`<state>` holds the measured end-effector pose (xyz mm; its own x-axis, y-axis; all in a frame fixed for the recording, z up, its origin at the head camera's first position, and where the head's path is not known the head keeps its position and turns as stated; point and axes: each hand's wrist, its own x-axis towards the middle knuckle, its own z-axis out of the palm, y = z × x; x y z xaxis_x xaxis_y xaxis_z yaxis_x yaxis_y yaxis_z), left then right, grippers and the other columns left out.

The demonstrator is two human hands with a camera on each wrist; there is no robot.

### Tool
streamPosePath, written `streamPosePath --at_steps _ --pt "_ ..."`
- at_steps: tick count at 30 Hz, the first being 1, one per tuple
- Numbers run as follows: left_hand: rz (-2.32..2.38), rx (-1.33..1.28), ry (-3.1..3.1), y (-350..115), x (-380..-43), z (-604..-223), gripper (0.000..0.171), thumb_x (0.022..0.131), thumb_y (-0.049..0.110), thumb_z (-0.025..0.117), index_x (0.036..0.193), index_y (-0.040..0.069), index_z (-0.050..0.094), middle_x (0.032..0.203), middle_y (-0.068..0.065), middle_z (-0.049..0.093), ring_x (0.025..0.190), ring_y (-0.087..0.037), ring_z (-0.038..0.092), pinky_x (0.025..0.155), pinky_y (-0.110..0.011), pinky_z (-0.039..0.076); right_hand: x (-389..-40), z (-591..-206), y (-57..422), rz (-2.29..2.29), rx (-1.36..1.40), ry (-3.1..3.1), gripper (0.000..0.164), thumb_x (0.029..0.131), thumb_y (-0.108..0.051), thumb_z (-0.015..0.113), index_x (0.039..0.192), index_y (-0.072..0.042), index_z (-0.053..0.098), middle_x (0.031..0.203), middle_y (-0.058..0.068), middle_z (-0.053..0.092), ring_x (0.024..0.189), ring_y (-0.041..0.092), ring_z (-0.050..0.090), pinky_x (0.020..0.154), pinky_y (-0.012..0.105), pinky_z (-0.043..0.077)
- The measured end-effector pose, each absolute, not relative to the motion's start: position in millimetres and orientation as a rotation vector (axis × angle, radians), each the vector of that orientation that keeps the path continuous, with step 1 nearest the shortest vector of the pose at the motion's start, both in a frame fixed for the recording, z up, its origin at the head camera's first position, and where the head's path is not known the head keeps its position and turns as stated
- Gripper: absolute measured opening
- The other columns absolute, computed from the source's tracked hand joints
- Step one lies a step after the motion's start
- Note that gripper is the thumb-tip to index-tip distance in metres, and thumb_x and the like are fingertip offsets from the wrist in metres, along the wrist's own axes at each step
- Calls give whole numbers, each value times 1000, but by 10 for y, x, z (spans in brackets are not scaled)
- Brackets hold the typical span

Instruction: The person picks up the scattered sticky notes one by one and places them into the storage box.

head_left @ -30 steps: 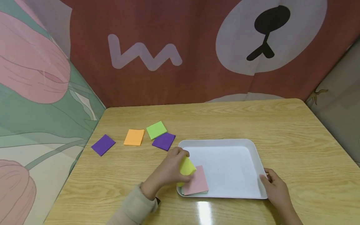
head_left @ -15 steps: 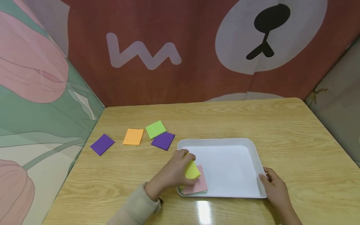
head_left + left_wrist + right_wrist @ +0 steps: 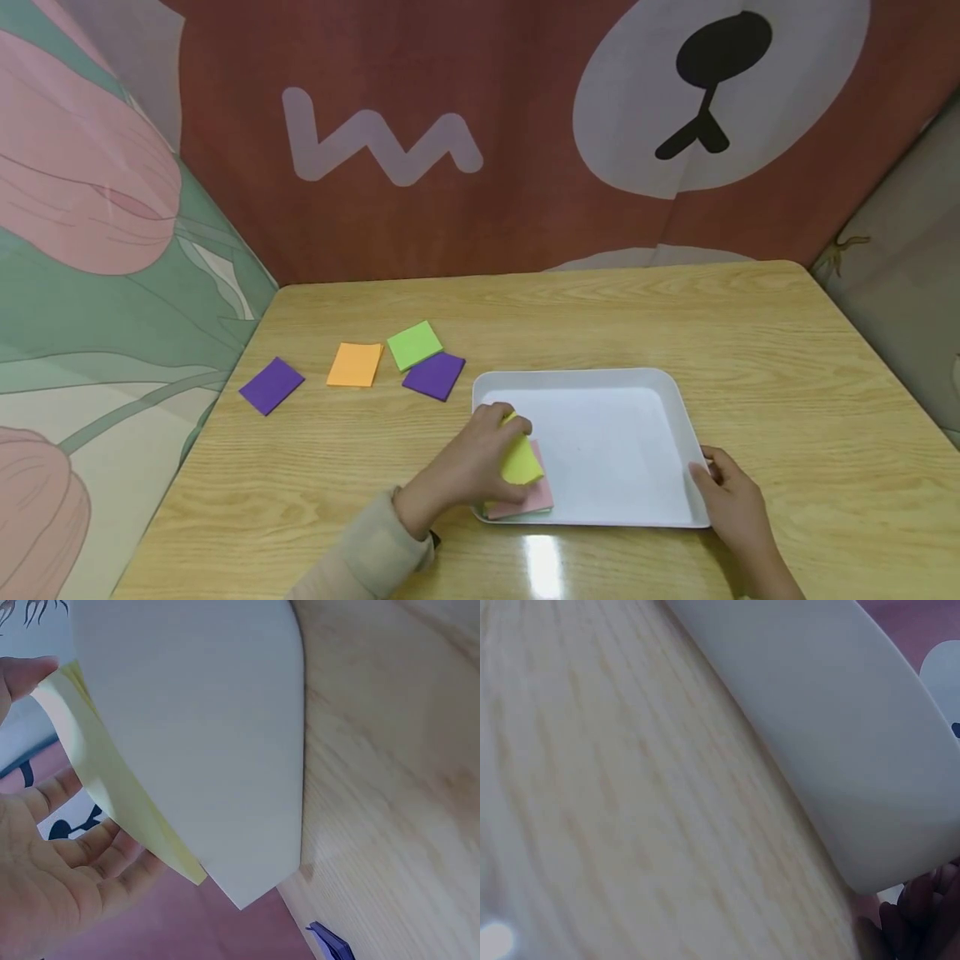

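My left hand (image 3: pixel 474 458) grips a yellow sticky-note pad (image 3: pixel 522 461) between thumb and fingers, tilted over the near left corner of a white tray (image 3: pixel 611 450). Under it lies a pink sticky-note pad (image 3: pixel 540 497), with a thin pale green edge showing beneath. In the left wrist view the yellow pad (image 3: pixel 112 772) appears beside the tray's outer wall (image 3: pixel 202 742); the fingers reach behind the pad. My right hand (image 3: pixel 738 504) holds the tray's right rim near its front corner, thumb on the rim. The right wrist view shows dark fingers (image 3: pixel 922 911) at that corner.
On the wooden table (image 3: pixel 810 375), left of the tray, lie a purple pad (image 3: pixel 272 386), an orange pad (image 3: pixel 356 365), a green pad (image 3: pixel 415 344) and another purple pad (image 3: pixel 435 377) partly under the green one. A printed curtain (image 3: pixel 517 225) hangs along the table's far edge.
My left hand has shifted slightly to the right and toward me with the yellow pad, covering more of the pink pad. The right hand stays on the tray, which keeps its place.
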<state>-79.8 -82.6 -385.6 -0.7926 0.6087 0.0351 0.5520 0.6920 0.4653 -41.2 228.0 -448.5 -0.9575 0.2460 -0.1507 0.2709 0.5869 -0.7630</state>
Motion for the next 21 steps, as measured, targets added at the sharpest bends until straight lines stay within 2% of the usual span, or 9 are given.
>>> streamPosePath --at_steps 10,21 --pt "621 1018 2788 -776 -784 -3846 59 59 38 73 107 12 52 111 -13 47 95 -24 39 70 -25 41 -416 -4490 2288 -1300 436 2807 30 89 -17 47 112 2 48 79 13 56 65 18 50 52 30 44" --pt "617 1039 2782 -730 -773 -3913 57 63 47 69 106 13 53 108 -11 46 92 -22 39 69 -24 38 -416 -4479 2280 -1321 430 2797 29 89 -18 46 112 1 49 75 9 53 64 17 49 51 29 44"
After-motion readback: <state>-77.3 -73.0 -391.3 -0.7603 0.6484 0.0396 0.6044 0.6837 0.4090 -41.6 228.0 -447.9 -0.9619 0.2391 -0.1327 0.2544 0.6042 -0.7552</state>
